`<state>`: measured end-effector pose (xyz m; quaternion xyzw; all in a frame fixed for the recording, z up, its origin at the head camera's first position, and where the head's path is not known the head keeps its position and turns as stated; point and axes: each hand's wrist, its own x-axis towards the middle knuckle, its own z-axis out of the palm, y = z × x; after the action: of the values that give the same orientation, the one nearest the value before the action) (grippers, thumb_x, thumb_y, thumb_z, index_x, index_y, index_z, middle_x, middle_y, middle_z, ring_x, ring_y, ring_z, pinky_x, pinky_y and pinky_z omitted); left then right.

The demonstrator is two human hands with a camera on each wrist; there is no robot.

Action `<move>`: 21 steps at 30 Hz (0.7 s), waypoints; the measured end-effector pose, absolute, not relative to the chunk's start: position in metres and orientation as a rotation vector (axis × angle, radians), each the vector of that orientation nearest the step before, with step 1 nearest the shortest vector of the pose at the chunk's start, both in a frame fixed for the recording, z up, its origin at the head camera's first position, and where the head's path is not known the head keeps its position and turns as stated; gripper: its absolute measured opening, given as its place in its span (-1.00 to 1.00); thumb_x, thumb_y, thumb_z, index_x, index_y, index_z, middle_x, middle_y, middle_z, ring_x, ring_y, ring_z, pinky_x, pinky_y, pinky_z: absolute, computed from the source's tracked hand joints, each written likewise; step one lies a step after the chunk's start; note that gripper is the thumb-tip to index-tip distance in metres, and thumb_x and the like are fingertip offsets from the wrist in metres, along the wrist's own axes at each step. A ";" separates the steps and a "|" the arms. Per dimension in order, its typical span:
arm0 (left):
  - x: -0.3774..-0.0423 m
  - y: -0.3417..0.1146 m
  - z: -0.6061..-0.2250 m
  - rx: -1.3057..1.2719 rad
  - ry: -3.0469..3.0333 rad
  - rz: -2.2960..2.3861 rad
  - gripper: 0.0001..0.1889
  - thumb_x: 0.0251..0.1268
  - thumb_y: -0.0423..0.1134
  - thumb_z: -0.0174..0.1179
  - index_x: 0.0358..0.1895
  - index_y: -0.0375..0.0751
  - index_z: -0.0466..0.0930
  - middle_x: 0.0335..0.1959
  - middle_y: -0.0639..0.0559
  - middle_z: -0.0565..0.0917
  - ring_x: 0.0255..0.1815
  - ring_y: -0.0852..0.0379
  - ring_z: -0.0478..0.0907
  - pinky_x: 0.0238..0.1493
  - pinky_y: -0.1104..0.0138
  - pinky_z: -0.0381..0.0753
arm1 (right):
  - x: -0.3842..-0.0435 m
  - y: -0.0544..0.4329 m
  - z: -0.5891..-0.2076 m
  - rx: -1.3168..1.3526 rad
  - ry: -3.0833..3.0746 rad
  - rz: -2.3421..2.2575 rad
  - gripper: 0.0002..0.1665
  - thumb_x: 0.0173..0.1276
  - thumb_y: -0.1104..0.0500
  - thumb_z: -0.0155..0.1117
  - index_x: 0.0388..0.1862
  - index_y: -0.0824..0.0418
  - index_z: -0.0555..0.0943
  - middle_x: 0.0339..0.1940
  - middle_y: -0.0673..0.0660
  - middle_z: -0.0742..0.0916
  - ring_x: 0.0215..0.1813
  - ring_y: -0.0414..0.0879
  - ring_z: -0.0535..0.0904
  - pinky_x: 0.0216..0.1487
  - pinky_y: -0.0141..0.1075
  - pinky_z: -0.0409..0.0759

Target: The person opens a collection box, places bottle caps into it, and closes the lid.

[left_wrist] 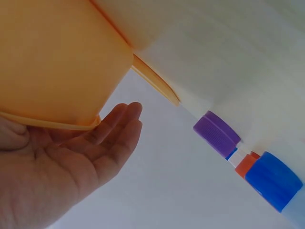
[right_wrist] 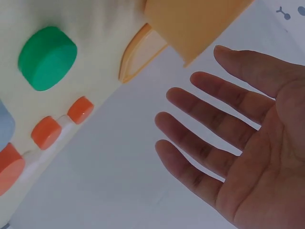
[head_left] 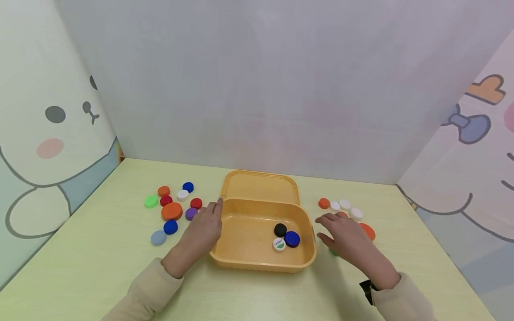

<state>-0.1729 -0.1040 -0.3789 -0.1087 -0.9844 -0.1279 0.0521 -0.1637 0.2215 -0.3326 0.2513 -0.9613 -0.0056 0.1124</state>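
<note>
A yellow-orange plastic box (head_left: 249,263) stands on the table, holding a black cap (head_left: 280,230), a blue cap (head_left: 292,239) and a white cap with green print (head_left: 279,244). My left hand (head_left: 202,227) rests at its left rim, fingers loosely extended towards the far corner; the left wrist view shows the palm (left_wrist: 62,176) right at the rim. Off the right side of the box, my right hand (head_left: 345,234) hovers with fingers spread, holding nothing. Beneath it, a green cap (right_wrist: 47,58) is mostly hidden in the head view.
Behind the box lies its flat lid (head_left: 261,186). Several bottle caps lie to the left, among them a purple cap (head_left: 191,214) and a large orange cap (head_left: 172,211). To the right are white caps (head_left: 356,214) and orange caps (head_left: 324,203). A pale wall (head_left: 257,111) borders the table's back.
</note>
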 end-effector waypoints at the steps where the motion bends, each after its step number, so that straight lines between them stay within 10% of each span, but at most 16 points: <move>1: -0.173 -0.104 -0.379 -0.330 -2.995 -0.389 -0.42 0.30 -0.29 0.01 0.35 -0.37 0.11 0.12 -0.23 0.44 0.01 -0.08 0.47 0.01 0.14 0.56 | -0.164 0.224 -0.334 0.730 -2.829 -0.010 -0.65 0.01 0.14 0.41 -0.17 0.18 0.62 -0.20 0.06 0.69 -0.21 -0.04 0.51 -0.32 -0.26 0.53; 21: -0.174 -0.104 -0.380 -0.318 -3.007 -0.386 -0.42 0.30 -0.31 -0.01 0.36 -0.36 0.09 0.12 -0.22 0.44 0.01 -0.07 0.47 0.01 0.15 0.56 | -0.162 0.263 -0.363 0.570 -3.067 0.013 -0.60 -0.04 0.06 0.43 -0.20 0.18 0.62 -0.23 0.07 0.68 -0.30 -0.04 0.53 -0.37 -0.20 0.54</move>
<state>-0.1744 -0.1040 -0.3803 -0.1042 -0.9854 -0.1264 0.0469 -0.1621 0.2631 -0.3629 0.1826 -0.9831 0.0041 0.0111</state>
